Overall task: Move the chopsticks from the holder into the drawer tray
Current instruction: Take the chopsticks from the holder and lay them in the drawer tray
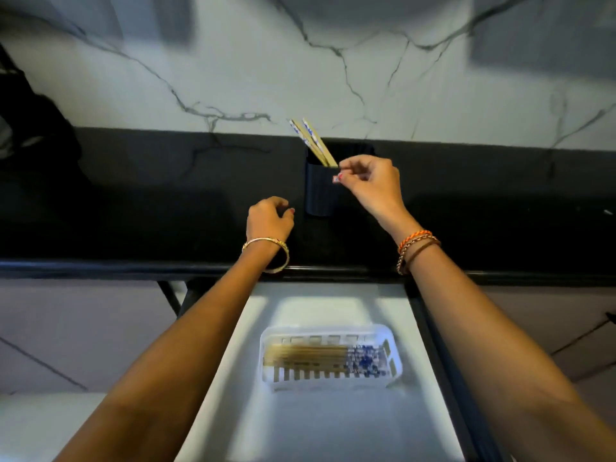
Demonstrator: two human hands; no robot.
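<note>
A dark holder [321, 188] is seen standing on a black counter [133, 201], just past the middle of the view toward 12 o'clock. A few chopsticks [311, 140] are left in it, tilted toward 11 o'clock, their patterned ends up. The right hand [370, 183] is held at the holder's rim, at 3 o'clock from it, fingers pinched close together beside the sticks; whether a stick is actually gripped cannot be told. The left hand [268, 220] is loosely curled and empty, resting near the holder's base at 9 o'clock. Both forearms are stretched forward over an open drawer [316, 428]. At 6 o'clock, a white tray [333, 381] is set in the drawer, with more chopsticks laid flat inside.
</note>
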